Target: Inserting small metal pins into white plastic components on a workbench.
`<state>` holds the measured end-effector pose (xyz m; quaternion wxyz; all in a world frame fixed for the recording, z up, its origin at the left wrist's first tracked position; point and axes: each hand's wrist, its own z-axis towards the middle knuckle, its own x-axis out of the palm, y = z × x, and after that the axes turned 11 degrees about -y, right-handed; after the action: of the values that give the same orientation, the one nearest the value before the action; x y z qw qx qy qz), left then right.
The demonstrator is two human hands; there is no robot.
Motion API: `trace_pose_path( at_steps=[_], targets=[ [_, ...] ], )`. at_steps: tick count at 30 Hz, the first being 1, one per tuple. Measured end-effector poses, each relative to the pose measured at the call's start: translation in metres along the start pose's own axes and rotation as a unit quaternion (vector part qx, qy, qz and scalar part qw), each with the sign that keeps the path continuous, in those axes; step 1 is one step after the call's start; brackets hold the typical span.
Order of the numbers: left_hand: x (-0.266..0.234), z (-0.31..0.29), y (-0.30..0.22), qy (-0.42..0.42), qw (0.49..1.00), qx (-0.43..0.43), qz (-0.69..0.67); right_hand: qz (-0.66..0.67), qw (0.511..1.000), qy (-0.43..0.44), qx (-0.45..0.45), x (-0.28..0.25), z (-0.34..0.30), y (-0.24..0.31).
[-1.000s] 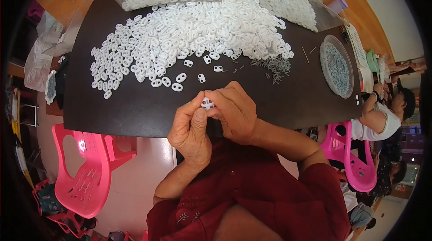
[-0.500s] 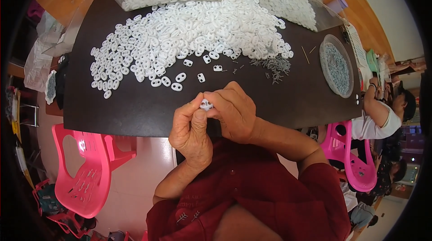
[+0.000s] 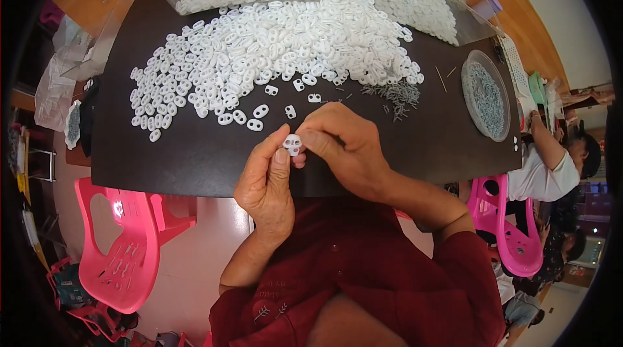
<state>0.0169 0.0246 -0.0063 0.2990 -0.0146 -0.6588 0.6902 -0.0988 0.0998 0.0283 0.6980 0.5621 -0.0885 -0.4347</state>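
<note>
Left fingers (image 3: 280, 160) and right fingers (image 3: 317, 142) on one small white piece (image 3: 292, 142) above the dark counter (image 3: 195, 165).
The left fingers pinch it from its left, the right fingers at its right edge. Just beyond the fingers lie several loose oval pieces (image 3: 260, 111); farther out spreads a broad white heap (image 3: 292, 39), grey pins (image 3: 400, 93) at its near right edge. Well right of the fingers stands a round clear tub (image 3: 479, 56).

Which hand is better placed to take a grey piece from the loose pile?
Probably the right hand: it lies nearer the grey pile, though, like the left hand, it is at the white piece.
</note>
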Motion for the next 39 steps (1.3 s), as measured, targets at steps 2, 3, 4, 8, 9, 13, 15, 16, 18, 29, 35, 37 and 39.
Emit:
trace_pose_path(
  at_steps=[2,3,4,8,9,13,15,16,18,29,35,37,39],
  targets=[
    [0.0,0.002,-0.002,-0.014,0.999,-0.022,0.036,0.034,0.997,0.002,0.068,-0.001,0.001,-0.002],
    [0.001,0.003,-0.002,-0.014,0.999,-0.022,0.036,0.025,0.997,0.01,0.067,-0.002,0.001,-0.003],
    [0.001,0.003,-0.002,-0.013,0.999,-0.015,0.048,0.016,0.997,0.018,0.066,-0.003,0.001,-0.004],
    [-0.001,0.004,-0.002,0.004,0.996,0.001,0.092,0.007,0.998,0.022,0.059,-0.003,0.003,0.003],
    [-0.001,0.003,-0.002,0.004,0.996,0.001,0.092,0.002,0.998,0.026,0.059,-0.003,0.004,0.002],
    [0.0,0.004,-0.004,0.008,0.997,-0.034,0.067,0.013,0.997,0.024,0.072,0.0,0.003,-0.003],
    [0.0,0.004,-0.004,0.007,0.997,-0.049,0.052,0.018,0.997,0.019,0.07,0.001,0.002,-0.006],
    [0.0,0.004,-0.004,0.005,0.997,-0.053,0.055,0.023,0.997,0.015,0.068,0.002,0.002,-0.007],
    [0.0,0.003,-0.004,0.005,0.997,-0.057,0.056,0.035,0.995,0.012,0.092,0.002,0.002,-0.006],
    [0.001,0.003,0.0,-0.009,0.994,-0.106,-0.007,0.019,0.996,-0.057,0.068,0.006,0.0,-0.007],
    [0.003,0.006,-0.004,-0.021,0.99,-0.142,-0.015,0.011,0.991,-0.081,0.107,0.004,0.002,-0.012],
    [0.001,0.008,-0.003,-0.017,0.989,-0.145,-0.021,-0.067,0.993,-0.089,0.036,-0.002,0.007,-0.016],
    [0.001,0.009,-0.003,-0.014,0.989,-0.147,-0.028,-0.128,0.988,-0.08,-0.021,-0.005,0.01,-0.022]
  ],
)
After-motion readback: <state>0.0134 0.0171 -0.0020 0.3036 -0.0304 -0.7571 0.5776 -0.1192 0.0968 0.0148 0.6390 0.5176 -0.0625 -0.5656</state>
